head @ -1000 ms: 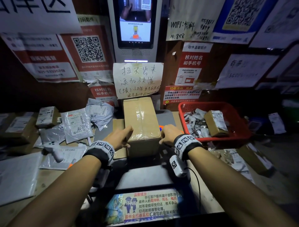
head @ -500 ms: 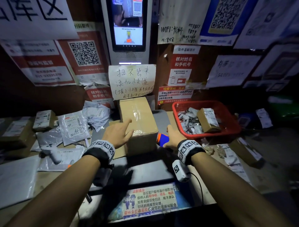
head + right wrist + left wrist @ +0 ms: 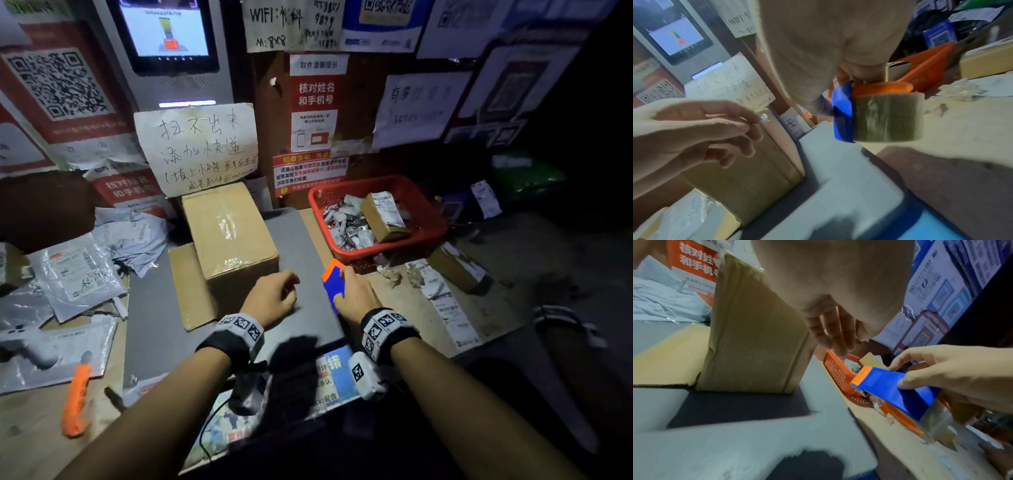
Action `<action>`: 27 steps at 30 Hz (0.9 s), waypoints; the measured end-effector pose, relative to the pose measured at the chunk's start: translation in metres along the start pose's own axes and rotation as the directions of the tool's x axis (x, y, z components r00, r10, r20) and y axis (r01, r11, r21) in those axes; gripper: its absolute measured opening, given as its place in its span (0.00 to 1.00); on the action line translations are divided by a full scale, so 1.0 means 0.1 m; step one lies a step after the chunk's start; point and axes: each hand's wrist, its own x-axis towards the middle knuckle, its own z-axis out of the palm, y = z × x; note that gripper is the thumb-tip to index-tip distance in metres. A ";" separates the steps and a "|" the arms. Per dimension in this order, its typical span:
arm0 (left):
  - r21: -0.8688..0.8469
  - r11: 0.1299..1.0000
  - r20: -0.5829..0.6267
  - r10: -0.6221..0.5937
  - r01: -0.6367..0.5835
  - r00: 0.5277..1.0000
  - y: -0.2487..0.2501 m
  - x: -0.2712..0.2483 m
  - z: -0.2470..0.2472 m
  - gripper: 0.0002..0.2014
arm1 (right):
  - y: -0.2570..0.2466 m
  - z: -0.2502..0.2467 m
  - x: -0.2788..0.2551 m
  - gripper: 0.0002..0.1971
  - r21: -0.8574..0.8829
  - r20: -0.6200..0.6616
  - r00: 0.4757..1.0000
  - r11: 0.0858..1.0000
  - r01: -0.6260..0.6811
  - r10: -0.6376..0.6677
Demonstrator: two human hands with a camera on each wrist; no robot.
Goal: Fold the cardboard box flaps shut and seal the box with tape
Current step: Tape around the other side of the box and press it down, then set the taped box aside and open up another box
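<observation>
A brown cardboard box point(image 3: 229, 240) stands on a grey pad point(image 3: 301, 240), flaps closed, with clear tape along its top seam. My left hand point(image 3: 291, 291) hovers just in front of the box's near right corner with loosely curled fingers point(image 3: 830, 335) that hold nothing. To its right, my right hand point(image 3: 342, 277) grips a blue and orange tape dispenser point(image 3: 331, 282) just above the pad's right edge. The dispenser point(image 3: 890, 389) carries a roll of clear tape point(image 3: 888, 116). The box point(image 3: 748, 170) is a hand's width to the left of the dispenser.
A flat cardboard sheet point(image 3: 186, 284) lies under the box's left side. A red basket point(image 3: 431, 222) with small parcels sits at the right, a small box point(image 3: 457, 269) in front of it. Mail bags point(image 3: 78, 270) and an orange knife point(image 3: 77, 401) lie at the left.
Both hands have come off the box. My right hand reached right and picked up the tape dispenser. My left hand drew back to the box's near right corner.
</observation>
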 end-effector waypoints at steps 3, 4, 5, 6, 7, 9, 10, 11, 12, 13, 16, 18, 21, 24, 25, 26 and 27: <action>0.006 1.000 0.064 -0.019 0.018 0.998 -0.05 -0.01 0.17 0.12 | 0.24 0.11 -0.13 0.16 -0.065 -0.050 0.999 0.998 -0.017 0.014; 0.007 1.000 0.072 -0.028 0.027 0.997 -0.07 0.00 0.22 0.12 | 0.28 0.16 -0.15 0.15 -0.069 -0.064 0.998 0.998 -0.007 0.003; 0.013 0.999 0.077 -0.036 0.036 0.996 -0.10 -0.01 0.27 0.11 | 0.31 0.21 -0.16 0.13 -0.059 -0.072 0.997 0.998 0.010 -0.014; 0.024 0.999 0.084 -0.048 0.046 0.995 -0.12 -0.01 0.30 0.11 | 0.30 0.25 -0.17 0.11 -0.039 -0.076 0.997 0.999 0.031 -0.034; 0.034 0.998 0.093 -0.062 0.059 0.994 -0.16 -0.03 0.32 0.10 | 0.29 0.30 -0.16 0.10 -0.012 -0.080 0.995 0.998 0.053 -0.054; 0.053 0.995 0.114 -0.087 0.082 0.990 -0.22 -0.06 0.34 0.09 | 0.22 0.40 -0.11 0.08 0.030 -0.080 0.992 0.995 0.097 -0.094; 0.063 0.994 0.120 -0.097 0.090 0.988 -0.26 -0.09 0.34 0.09 | 0.18 0.45 -0.08 0.07 0.037 -0.079 0.990 0.992 0.120 -0.117; 0.071 0.992 0.120 -0.108 0.100 0.987 -0.30 -0.11 0.33 0.09 | 0.14 0.51 -0.04 0.07 0.044 -0.071 0.987 0.989 0.144 -0.141; 0.074 0.991 0.115 -0.123 0.115 0.986 -0.34 -0.13 0.32 0.09 | 0.10 0.55 0.00 0.08 0.046 -0.054 0.987 0.987 0.155 -0.152; 0.077 0.988 0.106 -0.138 0.131 0.985 -0.38 -0.16 0.31 0.10 | 0.07 0.60 0.05 0.08 0.041 -0.037 0.987 0.987 0.158 -0.157; 0.083 0.980 0.095 -0.187 0.179 0.978 -0.51 -0.22 0.27 0.10 | -0.02 0.73 0.19 0.09 -0.013 0.010 0.985 0.985 0.171 -0.171; 0.083 0.976 0.103 -0.211 0.203 0.972 -0.57 -0.27 0.26 0.10 | -0.07 0.80 0.23 0.09 -0.044 0.056 0.980 0.980 0.194 -0.192; 0.088 0.966 0.083 -0.249 0.242 0.965 -0.65 -0.31 0.24 0.10 | -0.11 0.86 0.27 0.06 -0.052 0.106 0.970 0.973 0.226 -0.220; 0.087 0.958 0.035 -0.276 0.272 0.961 -0.71 -0.34 0.24 0.10 | -0.12 0.91 0.28 0.05 -0.121 0.145 0.968 0.967 0.223 -0.205; 0.085 0.956 0.029 -0.284 0.280 0.959 -0.71 -0.34 0.23 0.11 | -0.12 0.92 0.28 0.06 -0.136 0.159 0.964 0.963 0.234 -0.212; 0.082 0.955 0.024 -0.287 0.284 0.958 -0.72 -0.35 0.23 0.11 | -0.13 0.90 0.27 0.08 -0.152 0.187 0.960 0.960 0.236 -0.207; 0.088 0.953 0.022 -0.292 0.289 0.956 -0.71 -0.35 0.23 0.11 | -0.13 0.91 0.28 0.09 -0.178 0.202 0.955 0.950 0.256 -0.219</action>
